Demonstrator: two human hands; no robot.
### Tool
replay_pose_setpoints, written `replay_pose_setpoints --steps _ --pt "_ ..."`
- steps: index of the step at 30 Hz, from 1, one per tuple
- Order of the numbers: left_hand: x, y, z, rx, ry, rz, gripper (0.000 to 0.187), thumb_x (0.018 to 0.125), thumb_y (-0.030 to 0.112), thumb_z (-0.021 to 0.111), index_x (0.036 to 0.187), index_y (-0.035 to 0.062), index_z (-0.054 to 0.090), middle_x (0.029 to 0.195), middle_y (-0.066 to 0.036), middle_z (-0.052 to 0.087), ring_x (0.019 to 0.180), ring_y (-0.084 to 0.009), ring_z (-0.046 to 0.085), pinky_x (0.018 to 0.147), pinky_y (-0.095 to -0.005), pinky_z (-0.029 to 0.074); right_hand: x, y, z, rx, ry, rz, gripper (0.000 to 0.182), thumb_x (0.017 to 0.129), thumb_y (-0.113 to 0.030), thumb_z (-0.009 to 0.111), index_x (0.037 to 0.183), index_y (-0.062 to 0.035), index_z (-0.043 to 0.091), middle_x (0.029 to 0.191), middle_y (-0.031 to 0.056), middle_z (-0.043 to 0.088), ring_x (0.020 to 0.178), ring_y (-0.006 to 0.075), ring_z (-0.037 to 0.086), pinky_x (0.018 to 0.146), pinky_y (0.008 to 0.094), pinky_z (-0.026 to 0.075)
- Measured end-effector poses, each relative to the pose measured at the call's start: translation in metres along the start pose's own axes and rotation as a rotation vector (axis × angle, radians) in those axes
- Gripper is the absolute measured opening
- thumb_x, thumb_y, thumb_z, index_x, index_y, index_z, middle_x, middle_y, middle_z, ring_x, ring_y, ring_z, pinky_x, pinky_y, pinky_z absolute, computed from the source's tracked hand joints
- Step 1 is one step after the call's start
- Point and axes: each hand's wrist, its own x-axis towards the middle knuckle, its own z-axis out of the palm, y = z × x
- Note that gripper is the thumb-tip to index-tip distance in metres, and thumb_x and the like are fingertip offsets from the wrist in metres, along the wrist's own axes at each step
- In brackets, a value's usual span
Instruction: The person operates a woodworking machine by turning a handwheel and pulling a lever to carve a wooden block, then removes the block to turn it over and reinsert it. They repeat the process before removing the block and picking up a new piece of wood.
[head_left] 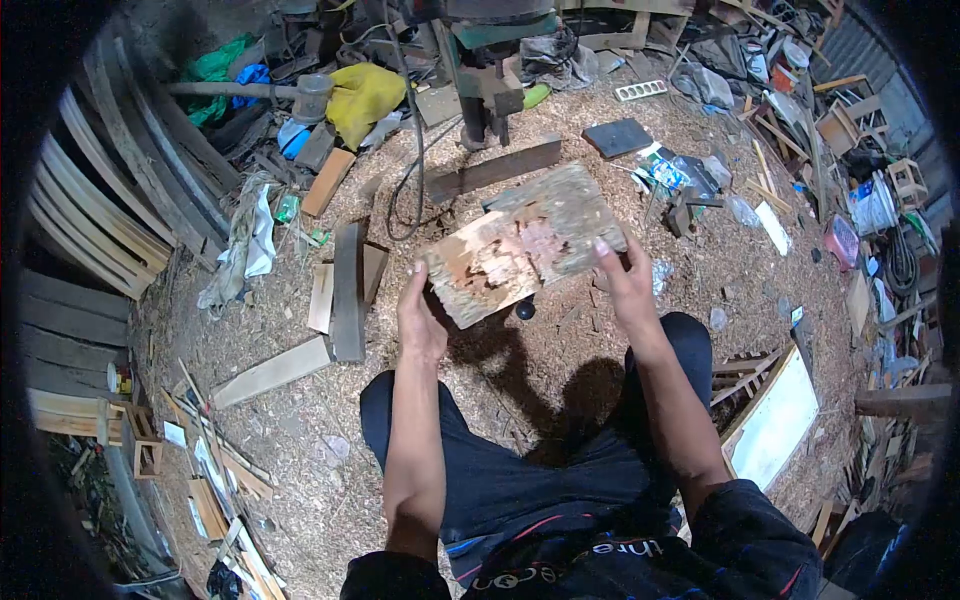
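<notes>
A weathered wooden board (580, 225), rough and flaking with a pale, reddish worn patch in its middle, is held up in front of my knees. My left hand (421, 315) grips its lower left end, thumb on the near face. At the right end, my right hand (630, 285) closes on the edge with the thumb on top. The fingers behind the board are hidden. Beneath its lower edge a small dark round object (525, 309) shows on the ground.
Sawdust and wood chips cover the ground (300, 440). Wood offcuts (348, 290) lie to the left, and a long block (495, 170) lies beyond the board. A yellow sack (365, 103) sits at the back left. A white-faced panel (775, 425) leans at the right.
</notes>
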Motion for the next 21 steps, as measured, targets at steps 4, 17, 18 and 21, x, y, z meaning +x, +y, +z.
replay_pose_setpoints --steps 4,17,18,21 --pt "0.005 -0.005 -0.010 0.013 0.001 0.037 0.058 0.091 0.041 0.065 0.129 -0.0007 0.053 0.128 -0.012 0.057 0.118 -0.0246 0.055 0.103 -0.0380 0.040 0.003 0.016 -0.004 0.055 0.050 0.044 0.064 0.091 -0.030 0.066 0.136 0.0106 0.046 0.124 0.0205 0.059 0.114 0.0241 0.057 0.100 0.0348 0.043" --pt "0.000 0.010 -0.019 0.078 -0.351 0.316 0.097 0.068 0.023 0.082 0.147 -0.0035 0.033 0.146 -0.018 0.044 0.136 -0.0273 0.041 0.115 -0.0392 0.029 0.005 0.014 -0.017 0.009 -0.168 -0.002 0.057 0.079 -0.016 0.081 0.126 0.0016 0.053 0.112 0.0118 0.066 0.103 0.0201 0.064 0.091 0.0347 0.052" --pt "-0.001 0.011 -0.019 0.071 -0.364 0.314 0.097 0.068 0.023 0.081 0.148 -0.0032 0.033 0.148 -0.018 0.042 0.137 -0.0276 0.040 0.116 -0.0396 0.028 0.003 0.013 -0.018 0.008 -0.177 -0.010 0.059 0.078 -0.015 0.083 0.126 0.0011 0.053 0.111 0.0111 0.067 0.103 0.0195 0.064 0.091 0.0346 0.052" --pt "-0.005 0.019 -0.013 0.074 -0.427 0.329 0.094 0.067 0.023 0.076 0.147 -0.0021 0.033 0.152 -0.017 0.036 0.141 -0.0289 0.036 0.118 -0.0413 0.023 0.003 0.019 -0.021 -0.093 -0.173 0.043 0.067 0.072 -0.012 0.086 0.129 0.0005 0.052 0.119 0.0087 0.064 0.105 0.0191 0.064 0.095 0.0352 0.051"
